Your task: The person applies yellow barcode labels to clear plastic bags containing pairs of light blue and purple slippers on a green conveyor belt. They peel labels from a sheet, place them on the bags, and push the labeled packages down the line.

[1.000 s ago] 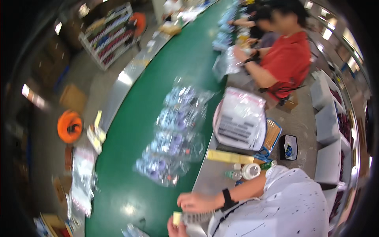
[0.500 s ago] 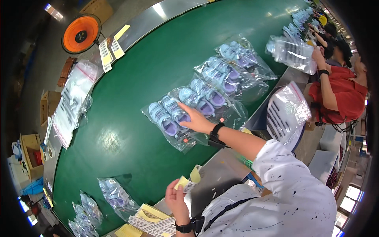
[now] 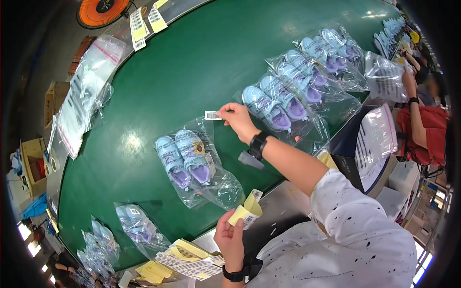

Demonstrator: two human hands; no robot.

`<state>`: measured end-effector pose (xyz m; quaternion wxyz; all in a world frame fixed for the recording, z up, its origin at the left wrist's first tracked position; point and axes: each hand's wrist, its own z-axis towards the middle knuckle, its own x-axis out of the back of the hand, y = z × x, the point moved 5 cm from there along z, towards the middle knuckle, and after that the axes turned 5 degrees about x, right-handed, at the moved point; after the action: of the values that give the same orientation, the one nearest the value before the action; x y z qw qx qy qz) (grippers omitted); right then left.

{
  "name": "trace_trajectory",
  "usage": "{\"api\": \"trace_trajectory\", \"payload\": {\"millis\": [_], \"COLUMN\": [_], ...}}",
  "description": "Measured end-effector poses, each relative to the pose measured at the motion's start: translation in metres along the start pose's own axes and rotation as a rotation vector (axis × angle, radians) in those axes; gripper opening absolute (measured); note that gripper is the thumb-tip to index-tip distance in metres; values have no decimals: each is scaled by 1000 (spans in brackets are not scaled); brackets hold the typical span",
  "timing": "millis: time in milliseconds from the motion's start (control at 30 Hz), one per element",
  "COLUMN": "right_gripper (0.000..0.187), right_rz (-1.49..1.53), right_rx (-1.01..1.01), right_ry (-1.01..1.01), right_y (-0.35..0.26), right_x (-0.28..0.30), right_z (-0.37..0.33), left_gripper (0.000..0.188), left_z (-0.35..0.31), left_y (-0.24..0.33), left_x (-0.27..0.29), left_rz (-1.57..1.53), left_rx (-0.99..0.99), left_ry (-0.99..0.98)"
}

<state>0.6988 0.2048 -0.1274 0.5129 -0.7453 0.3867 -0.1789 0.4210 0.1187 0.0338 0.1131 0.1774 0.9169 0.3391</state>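
Observation:
My right hand [image 3: 237, 122] pinches a small white barcode label [image 3: 212, 115] between thumb and fingertips, just above the green belt. Below it lies a clear plastic bag [image 3: 224, 188] with a pair of light blue and purple clogs [image 3: 184, 156] inside; a tan tag sits on one clog. My left hand [image 3: 229, 239], lower down near the belt's edge, grips a curled yellow strip of barcode labels [image 3: 247, 211]. To the right of my right hand, several more bagged pairs of clogs [image 3: 276, 103] lie in a row.
Label sheets [image 3: 192, 261] lie at the near edge. More bagged clogs [image 3: 137, 223] are at lower left. Plastic bags [image 3: 91, 96] are stacked on the far ledge, near an orange fan [image 3: 103, 6]. At right, a person in red [image 3: 422, 137] handles a bag, beside a dark box of bags [image 3: 345, 139].
My right hand has left the bagged clogs and now holds a label. One bagged pair lies apart from the row, further left. My left hand still holds the strip.

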Motion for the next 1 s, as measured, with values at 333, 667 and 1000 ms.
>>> {"api": "trace_trajectory", "payload": {"millis": [333,667,1000], "right_gripper": [8,13,42], "right_rz": [103,-403,-867], "right_rx": [-306,149,784], "right_ry": [-151,35,164], "right_y": [30,30,-92], "right_x": [-27,-39,120], "right_z": [8,21,-48], "left_gripper": [32,34,47], "left_z": [7,2,-5], "left_y": [-12,-9,-3], "left_x": [9,11,-3], "left_rz": [-15,56,-61], "left_rx": [35,18,-74], "left_ry": [32,-7,-54]}}
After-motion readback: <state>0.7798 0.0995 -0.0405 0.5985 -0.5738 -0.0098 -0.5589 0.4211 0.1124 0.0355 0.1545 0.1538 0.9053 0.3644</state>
